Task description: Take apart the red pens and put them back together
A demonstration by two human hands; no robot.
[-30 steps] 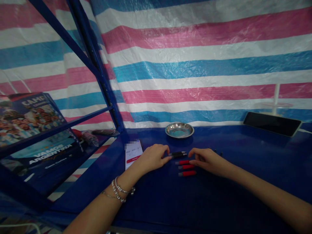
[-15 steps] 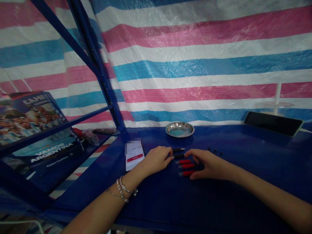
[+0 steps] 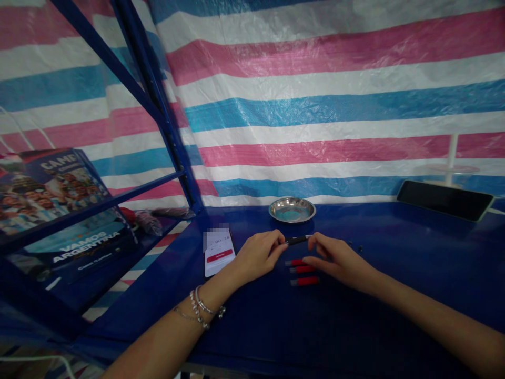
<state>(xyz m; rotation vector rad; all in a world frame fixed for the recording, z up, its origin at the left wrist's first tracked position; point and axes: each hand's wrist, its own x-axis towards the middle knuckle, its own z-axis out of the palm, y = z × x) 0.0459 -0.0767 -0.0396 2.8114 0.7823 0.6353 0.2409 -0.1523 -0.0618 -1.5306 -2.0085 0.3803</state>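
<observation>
A black pen piece (image 3: 296, 240) spans the gap between my hands, just above the blue table. My left hand (image 3: 263, 252) pinches its left end between thumb and fingers. At its pale right end are the curled fingers of my right hand (image 3: 335, 259); whether they grip a small part there is hard to make out. Below the hands lie red pen pieces with clear ends: an upper one (image 3: 294, 262) near my right thumb, a middle one (image 3: 303, 269) and a lower one (image 3: 306, 281). Small dark bits (image 3: 360, 248) show beyond my right hand.
A shiny metal dish (image 3: 292, 210) sits at the table's back edge. A phone (image 3: 219, 252) lies left of my left hand. At the back right a dark tablet (image 3: 445, 200) leans. Blue frame bars (image 3: 169, 131) rise on the left, beside printed boxes (image 3: 51, 195).
The two black pieces near my left hand now appear as one line held up between my hands. My right hand has moved up, away from the lowest red piece.
</observation>
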